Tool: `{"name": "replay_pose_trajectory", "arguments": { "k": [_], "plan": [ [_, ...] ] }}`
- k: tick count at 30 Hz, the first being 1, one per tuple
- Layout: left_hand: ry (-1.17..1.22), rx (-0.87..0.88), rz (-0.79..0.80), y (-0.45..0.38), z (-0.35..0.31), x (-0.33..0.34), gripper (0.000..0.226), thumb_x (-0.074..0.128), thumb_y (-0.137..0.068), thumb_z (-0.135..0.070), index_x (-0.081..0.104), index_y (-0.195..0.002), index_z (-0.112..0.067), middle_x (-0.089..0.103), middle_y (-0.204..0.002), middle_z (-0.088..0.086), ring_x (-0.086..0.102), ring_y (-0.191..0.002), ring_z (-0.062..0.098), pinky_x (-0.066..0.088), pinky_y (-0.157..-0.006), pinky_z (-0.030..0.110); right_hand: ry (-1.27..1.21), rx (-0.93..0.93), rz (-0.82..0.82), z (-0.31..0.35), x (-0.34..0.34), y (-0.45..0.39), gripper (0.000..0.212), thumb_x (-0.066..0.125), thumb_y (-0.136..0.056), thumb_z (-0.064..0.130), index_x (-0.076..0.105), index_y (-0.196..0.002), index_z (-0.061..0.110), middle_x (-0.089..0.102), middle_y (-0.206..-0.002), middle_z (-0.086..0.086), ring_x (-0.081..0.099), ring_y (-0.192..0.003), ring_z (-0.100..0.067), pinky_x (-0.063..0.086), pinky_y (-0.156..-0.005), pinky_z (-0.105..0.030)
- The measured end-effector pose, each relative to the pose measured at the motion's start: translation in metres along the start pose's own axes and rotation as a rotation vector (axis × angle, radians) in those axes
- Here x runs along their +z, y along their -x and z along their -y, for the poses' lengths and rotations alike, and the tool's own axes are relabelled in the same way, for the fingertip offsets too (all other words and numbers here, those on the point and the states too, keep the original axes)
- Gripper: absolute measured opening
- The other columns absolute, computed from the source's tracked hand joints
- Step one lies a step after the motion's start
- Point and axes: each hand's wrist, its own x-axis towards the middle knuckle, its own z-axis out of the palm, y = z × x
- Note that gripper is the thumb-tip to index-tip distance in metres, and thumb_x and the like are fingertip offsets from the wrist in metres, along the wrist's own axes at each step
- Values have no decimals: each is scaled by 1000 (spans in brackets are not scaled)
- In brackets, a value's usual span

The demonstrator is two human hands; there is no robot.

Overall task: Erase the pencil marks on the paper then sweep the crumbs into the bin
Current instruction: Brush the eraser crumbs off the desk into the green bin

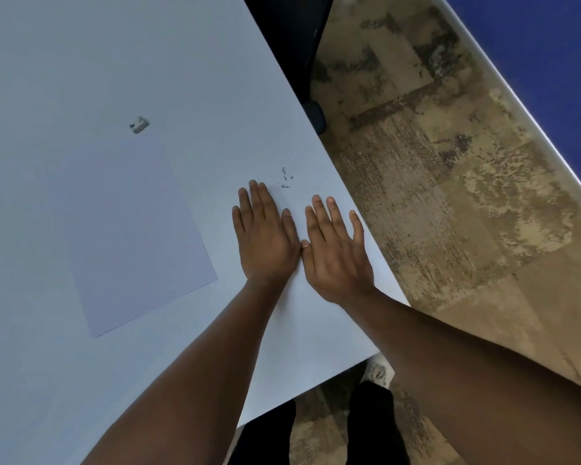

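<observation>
Both hands are laid flat, palms down, on the white counter (81,62) near its right edge. The left hand (265,236) and the right hand (337,253) are placed side by side, with the thumbs touching or nearly touching between them. The fingers (259,199) of both hands are held straight and slightly spread, and nothing is gripped by either. A small cluster of dark eraser crumbs (286,178) is seen on the counter just beyond the left hand's fingertips, apart from them. The sheet of paper (131,229) is laid flat to the left of the hands, close to the left hand but not touched by it; no pencil marks can be made out on it. A small white eraser (138,124) is set just past the paper's far edge. Mottled brown carpet (450,196) is seen beyond the counter's edge, and a dark chair (302,62) stands there beside the counter.
</observation>
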Motion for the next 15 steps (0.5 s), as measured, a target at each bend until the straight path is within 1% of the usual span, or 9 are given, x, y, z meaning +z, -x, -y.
{"name": "replay_pose_trajectory", "arguments": {
  "k": [3, 5, 7, 9, 11, 15],
  "plan": [
    [22, -76, -37, 2, -10, 0, 65, 27, -110, -38, 11, -162, -2, 14, -170, 15, 5, -159, 30, 5, -129, 44, -58, -3, -17, -1, 0, -2, 59, 25, -101, 34, 23, -155, 10, 12, -164, -9, 4, -152, -24, 13, -119, -52],
    [12, -88, -56, 2, -14, 0, 64, 27, -110, -37, 14, -161, -1, 18, -169, 16, 9, -158, 33, 9, -128, 47, -132, -3, -36, -4, 1, -2, 57, 29, -100, 33, 29, -153, 11, 18, -163, -8, 9, -152, -23, 15, -118, -51],
    [-20, -80, -88, 0, -15, 1, 63, 29, -109, -36, 18, -160, 0, 23, -168, 17, 13, -157, 36, 13, -127, 49, -250, -18, -77, -9, 0, -4, 53, 34, -99, 31, 41, -147, 12, 31, -159, -7, 21, -149, -22, 20, -117, -50],
    [-50, -82, -111, -1, -15, 2, 64, 29, -108, -37, 21, -159, 0, 25, -167, 17, 16, -156, 38, 14, -126, 51, -360, -22, -154, -20, -6, -7, 48, 37, -98, 30, 51, -140, 12, 43, -152, -7, 33, -144, -24, 25, -114, -50],
    [-87, -103, -105, -2, -15, 5, 67, 25, -107, -40, 20, -160, 0, 21, -168, 16, 13, -157, 37, 12, -127, 49, -414, -27, -208, -36, -14, -6, 46, 39, -99, 31, 53, -138, 13, 46, -150, -6, 36, -141, -24, 24, -112, -50],
    [-111, -148, -96, -1, -20, 6, 69, 24, -107, -42, 15, -161, -1, 13, -170, 15, 5, -158, 34, 7, -128, 45, -425, -37, -241, -84, -17, -6, 45, 38, -100, 32, 51, -140, 14, 45, -151, -4, 35, -141, -23, 24, -109, -50]
  ]
}}
